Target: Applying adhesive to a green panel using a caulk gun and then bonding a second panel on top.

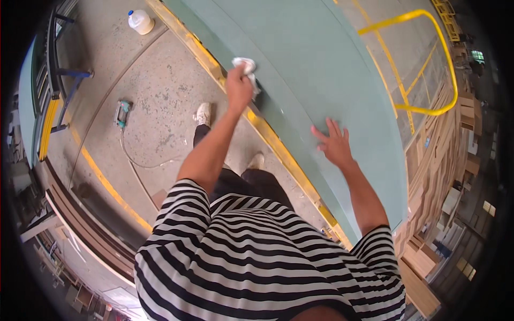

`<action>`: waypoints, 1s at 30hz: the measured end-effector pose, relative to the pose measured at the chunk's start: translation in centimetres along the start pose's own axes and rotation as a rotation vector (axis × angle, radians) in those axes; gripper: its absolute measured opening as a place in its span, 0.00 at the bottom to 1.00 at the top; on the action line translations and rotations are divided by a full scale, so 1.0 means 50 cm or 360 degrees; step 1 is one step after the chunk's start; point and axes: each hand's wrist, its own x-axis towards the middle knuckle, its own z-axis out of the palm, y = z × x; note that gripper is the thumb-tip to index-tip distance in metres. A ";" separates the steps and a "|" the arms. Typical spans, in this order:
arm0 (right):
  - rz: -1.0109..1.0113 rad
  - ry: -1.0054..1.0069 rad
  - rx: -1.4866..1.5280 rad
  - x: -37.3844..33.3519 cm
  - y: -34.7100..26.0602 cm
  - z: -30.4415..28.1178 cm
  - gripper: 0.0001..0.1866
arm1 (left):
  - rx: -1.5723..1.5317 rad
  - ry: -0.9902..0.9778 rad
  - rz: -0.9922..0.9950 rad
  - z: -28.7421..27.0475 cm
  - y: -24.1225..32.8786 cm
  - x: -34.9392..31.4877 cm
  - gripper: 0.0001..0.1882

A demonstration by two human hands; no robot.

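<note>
A large grey-green panel point(316, 59) stretches before me, its near edge lying along a yellow beam point(284, 154). My left hand point(239, 88) is closed around a crumpled white cloth point(244, 65) at the panel's near edge, and part of the cloth is hidden behind the fingers. To the right, my right hand point(335, 142) is over the panel with its fingers spread, holding nothing. Whether its palm presses on the surface I cannot tell.
A white jug point(141, 22) with a blue cap and a teal power tool point(123, 113) with a cord are on the concrete floor to the left. A yellow rail point(448, 64) curves up at the far right, near stacked wooden boards point(428, 160). A blue-legged rack point(72, 80) stands at left.
</note>
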 end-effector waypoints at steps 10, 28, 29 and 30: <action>-0.0064 0.0102 0.0200 -0.038 0.017 0.034 0.37 | -0.0701 -0.1436 -0.0381 0.103 0.227 -0.686 0.21; -0.0102 0.0057 -0.0326 -0.724 0.393 0.386 0.35 | -0.0165 -0.0207 -0.0073 0.202 0.257 -0.697 0.22; -0.0104 0.0042 -0.0327 -0.745 0.402 0.391 0.34 | -0.0246 -0.0284 -0.0129 0.217 0.273 -0.754 0.22; -0.0137 0.0044 -0.0333 -0.748 0.398 0.386 0.33 | -0.0238 -0.0366 0.0003 0.227 0.274 -0.812 0.22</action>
